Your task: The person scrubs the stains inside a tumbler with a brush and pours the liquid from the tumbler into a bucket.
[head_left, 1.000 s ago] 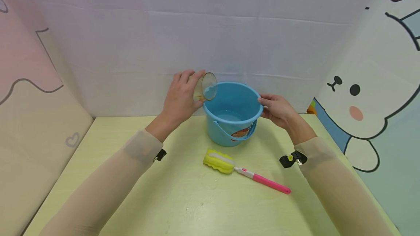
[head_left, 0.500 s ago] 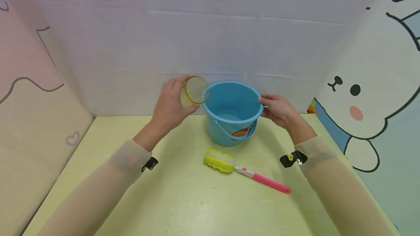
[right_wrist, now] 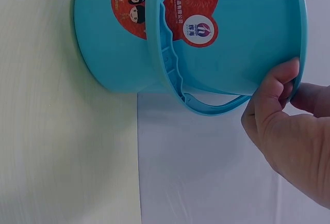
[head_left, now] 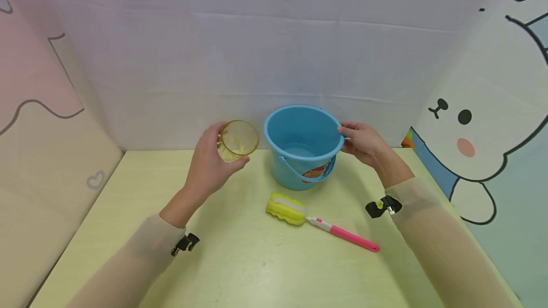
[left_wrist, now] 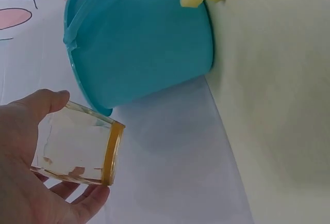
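Observation:
My left hand (head_left: 204, 168) holds a yellow-tinted clear glass cup (head_left: 237, 144) upright above the back of the table, left of a light blue bucket (head_left: 282, 172). In the left wrist view the thumb lies on one side of the cup and the fingers curl round the other; an amber band circles its lower end. My right hand (head_left: 364, 145) pinches the bucket's right rim, thumb and fingers on either side of it. The bucket stands on the table with a little water at its bottom. Its blue handle (right_wrist: 170, 53) hangs down the front, across a red label.
A sponge brush (head_left: 291, 209) with a yellow head and a pink-and-white handle lies on the pale yellow table (head_left: 239, 270), in front of the bucket. A white cloth wall (head_left: 180, 61) rises behind the table; printed panels flank both sides.
My left hand has moved left and down, away from the bucket, turning the glass cup from tipped over the rim to upright. The right hand keeps its grip on the bucket.

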A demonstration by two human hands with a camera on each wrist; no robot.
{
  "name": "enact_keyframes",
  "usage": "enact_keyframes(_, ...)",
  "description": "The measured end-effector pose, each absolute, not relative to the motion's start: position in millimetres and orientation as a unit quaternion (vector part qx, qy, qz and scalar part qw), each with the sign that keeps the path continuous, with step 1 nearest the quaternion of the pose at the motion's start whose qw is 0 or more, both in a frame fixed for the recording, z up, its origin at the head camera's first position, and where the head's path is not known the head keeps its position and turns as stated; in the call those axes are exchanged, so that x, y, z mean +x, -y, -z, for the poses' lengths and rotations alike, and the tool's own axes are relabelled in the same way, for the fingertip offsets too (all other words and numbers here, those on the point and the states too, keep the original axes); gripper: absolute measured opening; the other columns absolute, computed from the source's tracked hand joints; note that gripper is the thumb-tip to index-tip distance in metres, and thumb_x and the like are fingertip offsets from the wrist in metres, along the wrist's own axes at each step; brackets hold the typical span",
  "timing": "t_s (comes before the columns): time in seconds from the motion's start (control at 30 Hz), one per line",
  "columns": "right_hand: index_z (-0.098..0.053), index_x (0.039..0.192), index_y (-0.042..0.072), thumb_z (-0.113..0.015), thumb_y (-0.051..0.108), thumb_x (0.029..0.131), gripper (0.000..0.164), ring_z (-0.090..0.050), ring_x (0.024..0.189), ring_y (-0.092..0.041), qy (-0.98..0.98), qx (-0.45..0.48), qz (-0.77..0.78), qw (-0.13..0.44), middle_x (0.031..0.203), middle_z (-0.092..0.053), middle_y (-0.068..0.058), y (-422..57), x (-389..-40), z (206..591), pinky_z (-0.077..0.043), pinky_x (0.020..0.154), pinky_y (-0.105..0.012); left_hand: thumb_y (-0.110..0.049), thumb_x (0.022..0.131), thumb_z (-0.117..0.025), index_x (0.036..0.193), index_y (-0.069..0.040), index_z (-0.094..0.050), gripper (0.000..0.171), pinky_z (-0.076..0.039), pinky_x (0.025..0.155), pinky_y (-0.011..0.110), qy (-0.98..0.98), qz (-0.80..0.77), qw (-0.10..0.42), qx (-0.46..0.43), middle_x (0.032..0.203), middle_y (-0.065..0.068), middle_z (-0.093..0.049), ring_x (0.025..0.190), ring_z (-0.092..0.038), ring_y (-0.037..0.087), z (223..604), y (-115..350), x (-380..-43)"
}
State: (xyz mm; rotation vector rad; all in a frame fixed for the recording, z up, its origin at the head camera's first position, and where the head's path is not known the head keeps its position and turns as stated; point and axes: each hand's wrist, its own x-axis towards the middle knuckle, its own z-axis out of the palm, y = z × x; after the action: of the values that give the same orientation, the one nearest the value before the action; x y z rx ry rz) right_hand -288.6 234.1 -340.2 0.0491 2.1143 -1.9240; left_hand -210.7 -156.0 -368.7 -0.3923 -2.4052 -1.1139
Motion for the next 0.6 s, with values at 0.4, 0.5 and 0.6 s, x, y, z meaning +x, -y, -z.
enact_keyframes(0.4, -0.040, 0.160, -0.003, -0.050, 0.021, 0.114, 0.052, -0.067, 0.086, -0.010, -0.732, 0.014, 0.666, 0.140, 0.137, -0.055, -0.021, -236, -289, 340, -0.058, 0.078, -0.023, -0.022, 0.079, -0.096, 0.150, -0.004, -0.043, 0.090, -0.051, 0.100, 0.054, 0.865, 0.466, 0.147, -0.117, 0.139, 0.012, -0.059, 0.122, -0.059, 0.033, 395, 157, -169)
enact_keyframes(0.5, -0.040, 0.160, -0.004, -0.050, 0.020, 0.114, 0.052, -0.067, 0.085, -0.010, -0.732, 0.013, 0.667, 0.140, 0.140, -0.052, -0.024, -236, -289, 340, -0.058, 0.078, -0.022, -0.021, 0.078, -0.096, 0.149, -0.004, -0.042, 0.090, -0.052, 0.101, 0.052, 0.865, 0.471, 0.129, -0.112, 0.137, 0.012, -0.060, 0.122, -0.061, 0.032, 402, 155, -161)
enact_keyframes(0.6, -0.040, 0.160, -0.004, -0.050, 0.020, 0.114, 0.052, -0.067, 0.087, -0.011, -0.731, 0.014, 0.668, 0.140, 0.142, -0.050, -0.024, -236, -288, 340, -0.058, 0.078, -0.022, -0.020, 0.078, -0.096, 0.148, -0.004, -0.042, 0.090, -0.054, 0.101, 0.052, 0.866, 0.476, 0.110, -0.105, 0.137, 0.013, -0.062, 0.122, -0.063, 0.033, 408, 153, -153)
